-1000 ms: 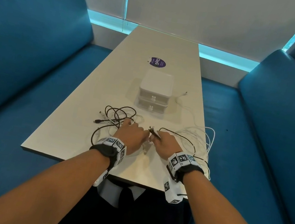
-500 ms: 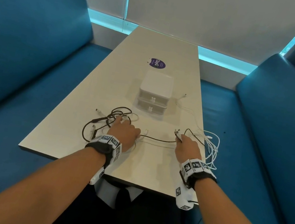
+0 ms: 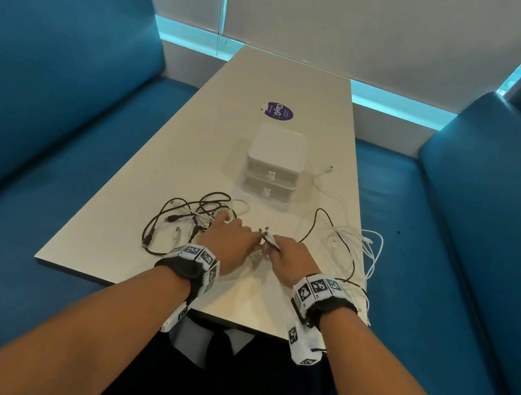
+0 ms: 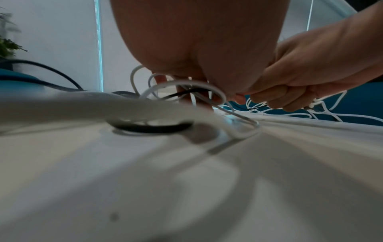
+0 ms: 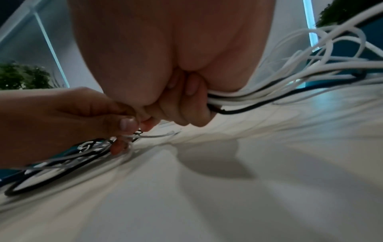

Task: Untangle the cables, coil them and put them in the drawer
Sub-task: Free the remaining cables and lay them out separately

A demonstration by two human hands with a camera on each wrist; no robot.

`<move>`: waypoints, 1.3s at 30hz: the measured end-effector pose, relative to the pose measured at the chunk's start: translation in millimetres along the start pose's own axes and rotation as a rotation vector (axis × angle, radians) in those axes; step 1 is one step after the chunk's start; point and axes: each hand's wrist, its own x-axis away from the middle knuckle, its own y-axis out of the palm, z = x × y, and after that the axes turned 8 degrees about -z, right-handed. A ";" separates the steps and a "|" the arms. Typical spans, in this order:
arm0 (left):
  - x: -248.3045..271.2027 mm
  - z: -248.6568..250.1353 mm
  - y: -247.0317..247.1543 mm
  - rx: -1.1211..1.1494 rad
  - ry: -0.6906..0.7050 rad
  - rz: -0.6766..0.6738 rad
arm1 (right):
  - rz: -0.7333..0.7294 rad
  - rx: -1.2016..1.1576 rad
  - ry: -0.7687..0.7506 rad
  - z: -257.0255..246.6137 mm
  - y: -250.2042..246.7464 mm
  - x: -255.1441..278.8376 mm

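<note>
Purple sticker (image 3: 278, 111) reads "ClayG"; hands (image 3: 263, 244) grip cables (image 3: 341, 243).

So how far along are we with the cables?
Early. Nothing is coiled or stowed: both drawers of the white drawer unit are closed. In hand: the right hand grips a bundle of white and black cables, and the left hand pinches strands beside it. Left: untangling the black tangle, coiling, stowing.

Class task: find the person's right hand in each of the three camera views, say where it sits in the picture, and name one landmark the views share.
Head view: right hand lower centre, right of the left hand.
Left wrist view: right hand upper right, fingers curled round cables.
Right wrist view: right hand fills the top centre, gripping white and black cables.
Shared landmark: the white table.
</note>
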 end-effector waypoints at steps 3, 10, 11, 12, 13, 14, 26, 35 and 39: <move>-0.7 -3.1 0.2 0.005 -0.010 -0.026 | 0.004 0.033 0.037 9.8 -4.1 6.7; -0.6 -17.4 0.3 -0.039 -0.018 -0.073 | 0.111 0.065 0.356 58.0 -23.8 22.2; -2.3 -13.9 -1.1 -0.031 -0.024 -0.090 | 0.140 0.066 0.365 56.0 -23.8 22.2; -4.6 -10.4 -2.4 -0.018 -0.032 -0.105 | 0.179 0.066 0.371 52.9 -22.9 21.4; -6.7 -7.6 -3.7 -0.009 -0.040 -0.118 | 0.218 0.064 0.371 49.0 -22.2 20.7; -7.8 -5.7 -4.7 -0.005 -0.044 -0.126 | 0.247 0.059 0.361 44.7 -20.8 19.8; -4.8 -0.2 -9.7 0.135 -0.023 0.025 | 0.120 0.025 -0.015 -4.2 2.6 6.9; -10.3 -18.3 -4.6 0.077 0.010 -0.045 | 0.172 0.142 0.142 33.5 -16.2 17.7; -8.5 -19.1 -3.3 0.047 0.009 -0.015 | 0.196 0.191 0.257 44.8 -20.8 19.7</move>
